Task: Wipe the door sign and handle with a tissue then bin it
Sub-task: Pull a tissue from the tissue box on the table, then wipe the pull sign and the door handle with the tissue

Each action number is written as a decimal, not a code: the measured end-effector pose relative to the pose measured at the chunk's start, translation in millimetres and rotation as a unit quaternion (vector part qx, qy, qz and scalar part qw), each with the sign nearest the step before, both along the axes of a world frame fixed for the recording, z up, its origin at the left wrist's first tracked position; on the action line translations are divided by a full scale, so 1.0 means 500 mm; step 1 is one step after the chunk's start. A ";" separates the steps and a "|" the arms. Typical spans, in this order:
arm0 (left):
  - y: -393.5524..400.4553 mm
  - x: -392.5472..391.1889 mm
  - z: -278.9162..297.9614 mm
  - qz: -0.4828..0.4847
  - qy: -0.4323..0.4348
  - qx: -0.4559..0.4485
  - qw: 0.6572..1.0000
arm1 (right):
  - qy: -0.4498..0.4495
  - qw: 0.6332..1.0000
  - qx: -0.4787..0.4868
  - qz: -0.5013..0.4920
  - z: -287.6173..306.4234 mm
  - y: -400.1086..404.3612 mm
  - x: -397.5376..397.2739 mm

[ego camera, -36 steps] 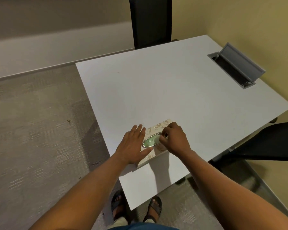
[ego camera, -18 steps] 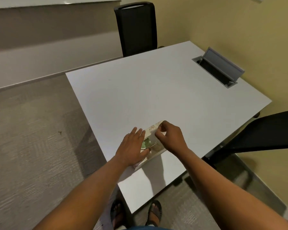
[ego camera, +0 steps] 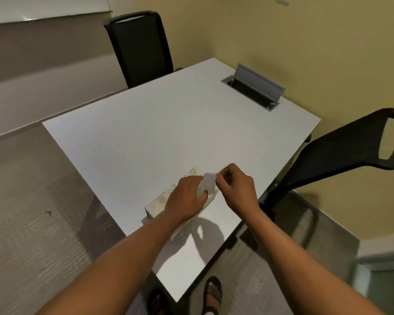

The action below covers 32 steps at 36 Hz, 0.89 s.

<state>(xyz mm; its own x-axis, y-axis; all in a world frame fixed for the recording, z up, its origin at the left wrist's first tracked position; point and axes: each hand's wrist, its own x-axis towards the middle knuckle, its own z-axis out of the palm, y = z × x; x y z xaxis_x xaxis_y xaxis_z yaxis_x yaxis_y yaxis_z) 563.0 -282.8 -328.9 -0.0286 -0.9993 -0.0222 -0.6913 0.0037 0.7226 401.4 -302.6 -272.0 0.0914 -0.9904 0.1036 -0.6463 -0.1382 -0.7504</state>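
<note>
A pale patterned tissue box (ego camera: 158, 202) lies on the white table (ego camera: 159, 137) near its front edge. My left hand (ego camera: 187, 200) rests flat on top of the box, pressing it down. My right hand (ego camera: 236, 185) pinches a white tissue (ego camera: 207, 179) that sticks up out of the box's opening, between the two hands. The box's opening is hidden by my left hand. No door, sign, handle or bin is in view.
A black chair (ego camera: 139, 46) stands at the table's far side and another black chair (ego camera: 341, 153) at its right. A grey cable hatch (ego camera: 256, 87) stands open near the yellow wall. Grey carpet lies to the left. My sandalled feet (ego camera: 212, 294) stand under the table's corner.
My right hand has lifted from the box's opening and drawn a white tissue part-way out. My left hand has slid further over the box. The camera has tilted up.
</note>
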 end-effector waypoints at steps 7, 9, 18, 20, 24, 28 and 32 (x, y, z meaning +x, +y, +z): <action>-0.014 -0.101 0.021 -0.076 0.006 -0.003 0.997 | 0.001 0.996 -0.026 -0.080 0.027 0.038 -0.106; -0.009 -0.137 0.034 -0.101 0.015 -0.010 0.995 | -0.007 0.995 -0.027 -0.096 0.034 0.051 -0.137; 0.000 -0.309 0.101 -0.181 0.056 -0.029 0.981 | -0.027 0.988 -0.090 -0.126 0.080 0.123 -0.291; 0.006 -0.349 0.109 -0.202 0.041 -0.041 0.978 | -0.025 0.987 -0.096 -0.128 0.084 0.146 -0.330; 0.028 -0.432 0.130 -0.226 0.054 -0.055 0.971 | -0.021 0.985 -0.089 -0.147 0.077 0.189 -0.414; 0.047 -0.518 0.152 -0.247 0.080 -0.047 0.964 | -0.051 0.978 -0.099 -0.175 0.072 0.223 -0.497; 0.066 -0.612 0.171 -0.252 0.112 -0.059 0.959 | -0.103 0.960 -0.112 -0.237 0.066 0.258 -0.582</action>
